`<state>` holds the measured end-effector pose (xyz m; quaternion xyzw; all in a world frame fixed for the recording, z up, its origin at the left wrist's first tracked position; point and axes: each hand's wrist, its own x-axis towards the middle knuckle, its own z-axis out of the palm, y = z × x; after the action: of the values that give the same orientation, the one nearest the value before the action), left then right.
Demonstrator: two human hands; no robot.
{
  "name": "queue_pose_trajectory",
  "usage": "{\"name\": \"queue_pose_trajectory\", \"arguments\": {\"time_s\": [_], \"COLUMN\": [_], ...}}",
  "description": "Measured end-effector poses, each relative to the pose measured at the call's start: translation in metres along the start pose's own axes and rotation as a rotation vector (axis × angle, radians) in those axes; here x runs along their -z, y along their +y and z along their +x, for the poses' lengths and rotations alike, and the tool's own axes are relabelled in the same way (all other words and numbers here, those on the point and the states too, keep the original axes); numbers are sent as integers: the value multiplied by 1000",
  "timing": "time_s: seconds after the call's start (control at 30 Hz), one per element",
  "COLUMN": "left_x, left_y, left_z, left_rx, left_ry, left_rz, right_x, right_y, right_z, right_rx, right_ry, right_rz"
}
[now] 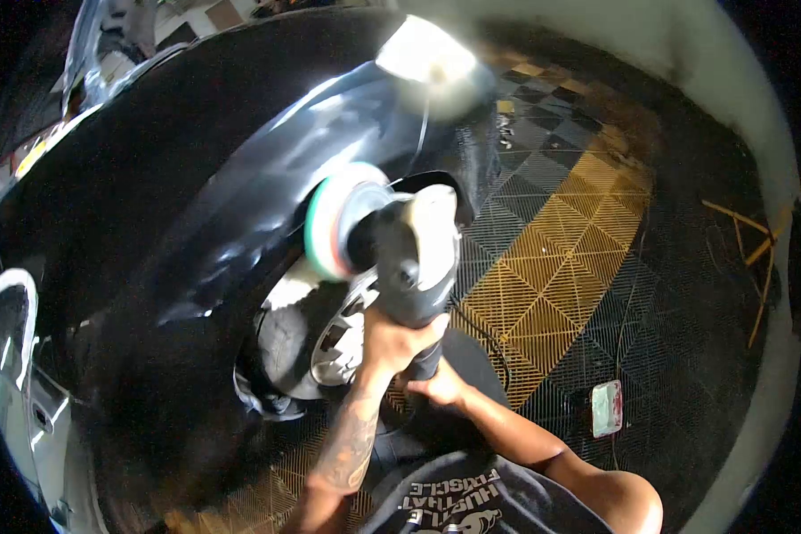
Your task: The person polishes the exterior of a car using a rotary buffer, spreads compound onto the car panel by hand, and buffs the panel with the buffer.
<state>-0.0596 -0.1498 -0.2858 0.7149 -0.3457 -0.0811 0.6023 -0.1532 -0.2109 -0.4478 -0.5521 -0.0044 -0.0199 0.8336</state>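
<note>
A black and white car polisher [409, 254] is held in front of me with both hands. My left hand [400, 343], on the tattooed arm, is wrapped round its body just below the head. Lower down, my right hand [440, 384] grips the black handle end. The round foam pad [329, 222], with green, white and pinkish layers, faces the glossy black car panel [303, 142]. It looks to be against the panel, though blur hides the exact contact. Behind the tool is a wheel [289, 343] with light spokes, partly covered by the polisher and my arm.
A bright lamp [427, 53] glares at the top of the panel. Yellow and black floor tiles [552, 267] spread to the right, with a power cord [485, 334] beside me. A small pale tray-like thing [606, 409] lies on the floor. A car mirror [4, 311] is at left.
</note>
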Motion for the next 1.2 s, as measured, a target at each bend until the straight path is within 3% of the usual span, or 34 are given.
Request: {"name": "queue_pose_trajectory", "arguments": {"time_s": [0.1,0.27,0.4,0.53,0.63,0.67,0.73,0.83,0.87,1.07,1.17,1.2], "left_x": [-8,9,34,66,84,95,108,117,122,106,96,82], "left_y": [-10,-2,-1,14,1,-8,-30,-42,-44,-33,-33,-26], "left_z": [17,4,-26,-55,-83,-92,-120,-146,-146,-137,-112,-105], "left_rx": [251,105,84,105,100,-4,-78,-2,-61,-21,-59,19], "left_ry": [-93,-39,25,13,56,-4,27,80,53,96,64,142], "left_rz": [38,-22,-217,-177,-288,-71,-10,-185,-157,-356,-97,-273], "right_x": [7,3,-15,-35,-50,-52,-56,-70,-72,-71,-57,-55], "right_y": [13,13,-2,-2,-12,-13,-10,-12,-11,-21,-16,-12], "right_z": [6,8,7,13,14,14,17,19,20,17,10,11], "right_rx": [-44,-99,5,58,60,15,33,31,41,52,-41,24], "right_ry": [94,109,29,-21,-106,-142,-215,-241,-253,-250,-125,-84], "right_rz": [119,119,37,-135,-316,-310,-431,-572,-578,-672,-559,-479]}}
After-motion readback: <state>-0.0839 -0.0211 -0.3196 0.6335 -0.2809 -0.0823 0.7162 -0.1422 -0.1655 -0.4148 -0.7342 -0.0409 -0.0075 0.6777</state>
